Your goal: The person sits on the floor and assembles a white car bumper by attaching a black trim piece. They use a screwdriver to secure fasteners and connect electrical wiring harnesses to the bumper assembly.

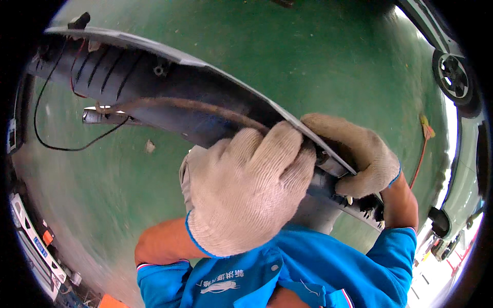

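A long car bumper (169,84) slants across from the far left to my body, its dark inner side showing and its pale outer edge away from me. A brown, dirty strip or tube (195,107) runs along the inside. My left hand (246,190), in a knitted off-white glove, is closed at the inner side near the right end; its fingertips are partly hidden. My right hand (362,156), gloved alike, curls around the outer edge at that end, thumb toward me. Between the hands, small fittings (328,163) show inside the bumper.
A black cable (67,149) loops down from the bumper's left part. A silver-dark piece (100,116) lies beyond it on the green floor (308,56). Cars (465,169) stand at right, near a long-handled broom (426,131). A white car panel (36,241) lies at lower left.
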### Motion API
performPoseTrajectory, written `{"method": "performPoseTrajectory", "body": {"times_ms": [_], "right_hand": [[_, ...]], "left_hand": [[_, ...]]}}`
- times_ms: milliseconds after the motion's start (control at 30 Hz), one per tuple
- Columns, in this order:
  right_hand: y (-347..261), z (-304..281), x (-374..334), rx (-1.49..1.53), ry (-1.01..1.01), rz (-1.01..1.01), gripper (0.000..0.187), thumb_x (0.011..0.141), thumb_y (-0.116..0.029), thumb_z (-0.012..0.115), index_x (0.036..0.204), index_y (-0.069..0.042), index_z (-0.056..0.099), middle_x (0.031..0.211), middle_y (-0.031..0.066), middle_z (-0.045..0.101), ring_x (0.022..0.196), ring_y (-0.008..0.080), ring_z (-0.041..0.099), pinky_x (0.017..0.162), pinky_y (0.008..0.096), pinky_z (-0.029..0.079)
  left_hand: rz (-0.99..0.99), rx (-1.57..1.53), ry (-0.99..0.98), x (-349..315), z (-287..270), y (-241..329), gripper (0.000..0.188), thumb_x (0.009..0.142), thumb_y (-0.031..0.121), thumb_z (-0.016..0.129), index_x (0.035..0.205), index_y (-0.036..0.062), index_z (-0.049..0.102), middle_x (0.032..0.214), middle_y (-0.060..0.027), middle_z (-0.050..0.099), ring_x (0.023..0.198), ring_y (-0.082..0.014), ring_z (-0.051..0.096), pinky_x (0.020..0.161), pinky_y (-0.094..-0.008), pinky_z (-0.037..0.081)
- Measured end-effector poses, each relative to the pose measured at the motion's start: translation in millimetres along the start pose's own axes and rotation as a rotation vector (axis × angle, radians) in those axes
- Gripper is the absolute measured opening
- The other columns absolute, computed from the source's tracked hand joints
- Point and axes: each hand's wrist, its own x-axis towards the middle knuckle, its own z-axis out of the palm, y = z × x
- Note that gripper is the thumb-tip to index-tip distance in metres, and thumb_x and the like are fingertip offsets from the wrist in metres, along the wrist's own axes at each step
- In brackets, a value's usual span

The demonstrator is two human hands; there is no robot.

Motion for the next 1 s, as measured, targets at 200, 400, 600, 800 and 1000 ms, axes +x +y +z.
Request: {"method": "performPoseTrajectory", "body": {"times_ms": [200,400,600,800,1000], "right_hand": [[3.1,-2.7,-3.9,-0.119,-0.045,-0.040,0.091,0.065,-0.009,0.071,0.153,0.002,0.049,0.148,0.0215,0.058,0.137,0.0284,0.056,0.118,0.0387,0.040],[5.9,-1.4,-5.1,-0.090,-0.054,-0.014,0.091,0.066,-0.011,0.072,0.153,0.002,0.049,0.150,0.0221,0.057,0.138,0.0297,0.055,0.119,0.0392,0.040],[10.9,-1.0,-5.5,-0.031,-0.054,-0.060,0.093,0.064,-0.012,0.072,0.152,0.003,0.049,0.149,0.0218,0.057,0.139,0.0298,0.054,0.120,0.0395,0.038],[13.1,-2.4,-5.2,-0.069,-0.041,-0.056,0.093,0.064,-0.012,0.072,0.152,0.004,0.049,0.149,0.0211,0.057,0.139,0.0296,0.053,0.121,0.0397,0.036],[9.8,-1.5,-5.4,-0.130,-0.029,-0.056,0.092,0.063,-0.011,0.071,0.152,0.004,0.049,0.148,0.0205,0.057,0.139,0.0278,0.053,0.120,0.0385,0.037]], "left_hand": [[0.303,0.043,0.245,-9.9,17.0,-14.3,0.043,0.068,0.017,0.072,0.110,0.0137,0.080,0.110,-0.0064,0.070,0.082,-0.0265,0.067,0.060,-0.0400,0.047],[0.245,0.071,0.290,-7.5,21.4,-9.4,0.040,0.068,0.017,0.072,0.108,0.0178,0.080,0.111,-0.0012,0.070,0.089,-0.0253,0.065,0.074,-0.0449,0.048],[0.166,0.024,0.263,-2.9,23.7,-3.4,0.034,0.070,0.017,0.072,0.103,0.0196,0.080,0.109,0.0009,0.068,0.094,-0.0261,0.064,0.083,-0.0473,0.048],[0.027,0.003,0.211,-1.7,24.1,5.4,0.030,0.071,0.016,0.073,0.100,0.0174,0.079,0.107,-0.0001,0.067,0.093,-0.0268,0.064,0.082,-0.0470,0.049],[0.080,-0.006,0.307,-0.3,31.8,2.0,0.029,0.070,0.015,0.073,0.099,0.0135,0.078,0.106,-0.0020,0.067,0.091,-0.0280,0.064,0.078,-0.0466,0.049]]}}
